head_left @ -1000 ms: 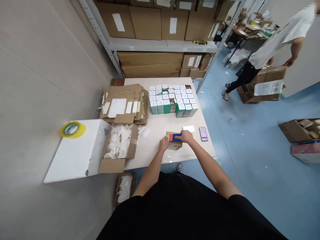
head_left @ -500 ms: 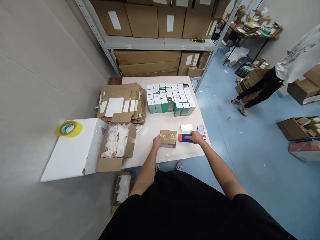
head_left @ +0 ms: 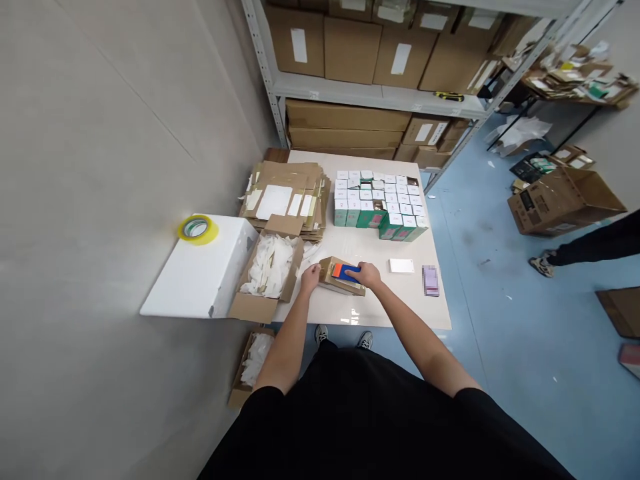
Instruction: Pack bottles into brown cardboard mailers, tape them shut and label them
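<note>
A small brown cardboard box (head_left: pixel 345 289) with shiny tape on it sits turned at an angle near the table's front edge. My left hand (head_left: pixel 311 277) is closed at its left end, fingers at the corner; their exact grip is too small to see. In my right hand (head_left: pixel 367 274) is a blue hand tool with an orange end (head_left: pixel 345 271), which looks like a tape dispenser. It lies over the top of the box, orange end to the left. To the right are a flat white box (head_left: pixel 401 266) and a phone (head_left: pixel 431 281).
Green-and-white cartons (head_left: pixel 375 207) stand in rows behind. Flattened cardboard (head_left: pixel 280 190) is stacked at left, by an open box of white paper (head_left: pixel 270 267). A yellow tape roll (head_left: pixel 199 229) lies on a white block (head_left: pixel 200 287). Shelving (head_left: pixel 375 95) stands behind; a person's leg (head_left: pixel 590 243) shows right.
My right hand has brought the blue tool leftward from the table onto the box. The box has turned. My view has swung, and the other person has moved mostly out of sight.
</note>
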Action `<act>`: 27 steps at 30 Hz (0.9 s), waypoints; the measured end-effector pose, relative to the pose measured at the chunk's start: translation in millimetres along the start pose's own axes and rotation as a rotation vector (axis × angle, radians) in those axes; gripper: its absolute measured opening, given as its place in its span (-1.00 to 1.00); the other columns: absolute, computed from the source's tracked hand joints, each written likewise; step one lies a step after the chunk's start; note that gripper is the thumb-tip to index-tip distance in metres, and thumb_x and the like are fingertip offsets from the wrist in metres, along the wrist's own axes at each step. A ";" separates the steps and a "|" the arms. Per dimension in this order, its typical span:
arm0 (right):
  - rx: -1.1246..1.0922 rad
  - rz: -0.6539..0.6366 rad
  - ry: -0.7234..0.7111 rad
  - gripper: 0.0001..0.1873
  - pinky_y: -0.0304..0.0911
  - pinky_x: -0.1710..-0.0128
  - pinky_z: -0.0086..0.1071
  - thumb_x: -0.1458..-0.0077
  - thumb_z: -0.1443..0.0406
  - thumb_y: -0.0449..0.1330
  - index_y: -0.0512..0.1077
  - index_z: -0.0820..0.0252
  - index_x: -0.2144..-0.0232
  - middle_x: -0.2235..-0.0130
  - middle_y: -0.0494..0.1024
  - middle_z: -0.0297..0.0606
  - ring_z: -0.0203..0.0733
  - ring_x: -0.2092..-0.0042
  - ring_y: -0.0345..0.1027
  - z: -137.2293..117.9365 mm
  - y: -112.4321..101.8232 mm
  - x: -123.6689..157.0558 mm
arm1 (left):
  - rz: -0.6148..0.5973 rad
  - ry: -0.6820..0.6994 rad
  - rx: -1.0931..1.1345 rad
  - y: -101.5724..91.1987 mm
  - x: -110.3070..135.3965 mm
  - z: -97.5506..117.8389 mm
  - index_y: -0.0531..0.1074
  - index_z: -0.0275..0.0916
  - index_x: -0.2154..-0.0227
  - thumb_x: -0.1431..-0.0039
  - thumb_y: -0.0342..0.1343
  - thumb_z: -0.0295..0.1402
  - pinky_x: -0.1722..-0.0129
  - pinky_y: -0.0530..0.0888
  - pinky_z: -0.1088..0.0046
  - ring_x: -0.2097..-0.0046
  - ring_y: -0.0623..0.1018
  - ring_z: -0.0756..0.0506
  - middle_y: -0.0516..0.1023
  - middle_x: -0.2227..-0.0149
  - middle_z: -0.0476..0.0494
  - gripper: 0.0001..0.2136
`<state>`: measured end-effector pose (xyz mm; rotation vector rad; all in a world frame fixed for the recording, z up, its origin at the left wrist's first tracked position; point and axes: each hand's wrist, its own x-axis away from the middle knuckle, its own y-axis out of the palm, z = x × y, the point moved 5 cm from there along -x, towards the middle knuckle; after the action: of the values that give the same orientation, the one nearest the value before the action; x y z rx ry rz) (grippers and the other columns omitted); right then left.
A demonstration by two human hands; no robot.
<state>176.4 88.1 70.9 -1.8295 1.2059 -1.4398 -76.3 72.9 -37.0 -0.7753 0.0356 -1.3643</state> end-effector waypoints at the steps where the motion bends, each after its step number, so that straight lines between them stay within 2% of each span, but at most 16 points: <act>1: 0.010 -0.004 0.000 -0.37 0.21 0.34 -0.40 -0.19 -0.26 0.19 0.57 0.15 0.17 0.12 0.68 -0.11 -0.06 0.09 0.55 -9.0 3.2 -2.8 | -0.020 0.036 0.037 0.8 1.6 0.9 0.57 -0.20 -0.11 -0.45 -0.03 -0.12 -0.15 0.43 0.38 -0.13 0.58 -0.17 0.64 -0.12 -0.22 -0.60; 4: 0.039 -0.020 -0.006 -0.38 0.25 0.29 -0.40 -0.21 -0.24 0.19 0.56 0.17 0.11 0.07 0.67 -0.07 -0.04 0.05 0.56 -29.6 12.4 -10.6 | -0.068 0.067 0.075 6.3 3.9 0.3 0.52 -0.18 -0.20 -0.46 -0.06 -0.02 -0.15 0.44 0.33 -0.13 0.59 -0.22 0.64 -0.11 -0.22 -0.51; 7: 0.074 -0.026 0.001 -0.37 0.29 0.24 -0.38 -0.21 -0.23 0.19 0.56 0.18 0.07 0.04 0.67 -0.03 -0.02 0.02 0.56 -42.1 19.7 -17.4 | -0.065 0.047 0.048 10.9 1.4 -4.9 0.47 -0.19 -0.26 -0.46 -0.05 -0.02 -0.16 0.44 0.31 -0.17 0.57 -0.24 0.63 -0.13 -0.23 -0.49; 12: 0.127 -0.099 0.048 -0.33 0.33 0.19 -0.37 -0.11 -0.22 0.28 0.56 0.19 0.03 -0.01 0.65 0.00 0.02 0.00 0.56 -41.6 27.9 -21.9 | -0.165 0.035 0.078 33.3 5.5 -14.7 0.60 -0.25 -0.08 -0.46 -0.05 -0.09 -0.08 0.48 0.37 -0.06 0.62 -0.20 0.69 -0.02 -0.21 -0.55; 16: 0.151 -0.109 0.096 -0.32 0.35 0.16 -0.36 -0.11 -0.20 0.30 0.55 0.22 0.00 0.00 0.64 0.03 0.02 -0.01 0.57 -18.9 25.2 -19.1 | -0.216 0.024 0.040 59.3 12.7 -10.1 0.62 -0.24 -0.01 -0.45 -0.05 -0.08 0.00 0.51 0.38 0.03 0.64 -0.18 0.72 0.10 -0.18 -0.57; 21: 0.154 -0.112 0.166 -0.30 0.35 0.16 -0.36 -0.10 -0.20 0.30 0.55 0.24 -0.01 -0.01 0.64 0.04 0.02 -0.02 0.57 25.0 12.9 -12.9 | -0.277 0.023 -0.038 97.4 18.7 11.5 0.65 -0.26 0.15 -0.41 0.03 -0.12 0.04 0.51 0.34 0.07 0.65 -0.22 0.72 0.16 -0.25 -0.63; 27: 0.138 -0.137 0.168 -0.28 0.37 0.16 -0.35 -0.06 -0.24 0.32 0.57 0.22 0.02 -0.01 0.64 0.03 0.03 0.00 0.57 63.3 1.4 -1.6 | -0.297 0.049 -0.090 134.8 38.0 28.6 0.61 -0.23 0.02 -0.48 -0.10 -0.18 -0.02 0.49 0.32 0.00 0.64 -0.23 0.69 0.03 -0.28 -0.61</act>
<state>235.6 81.0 49.7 -1.7549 1.0458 -1.7377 61.6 53.3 -69.2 -0.8469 0.0206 -1.6727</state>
